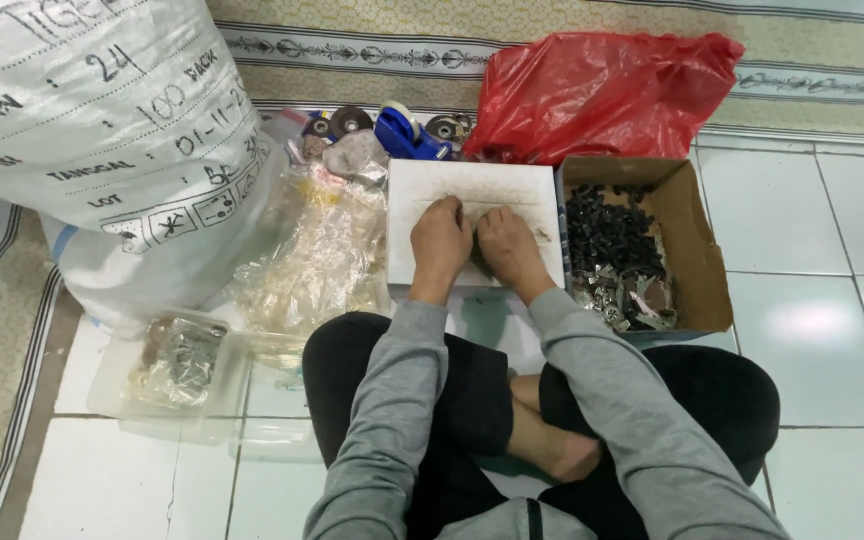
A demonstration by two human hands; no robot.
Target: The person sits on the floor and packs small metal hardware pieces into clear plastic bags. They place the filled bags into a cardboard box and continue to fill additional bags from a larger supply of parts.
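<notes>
Left hand [441,240] and right hand [508,247] side by side on white board [472,185], fingers curled under, grip unclear.

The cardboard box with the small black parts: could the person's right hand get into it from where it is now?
Probably yes. The right hand rests on the white board, and the cardboard box sits right beside that board with its top open. Nothing lies between them, and the black parts are uncovered.
</notes>
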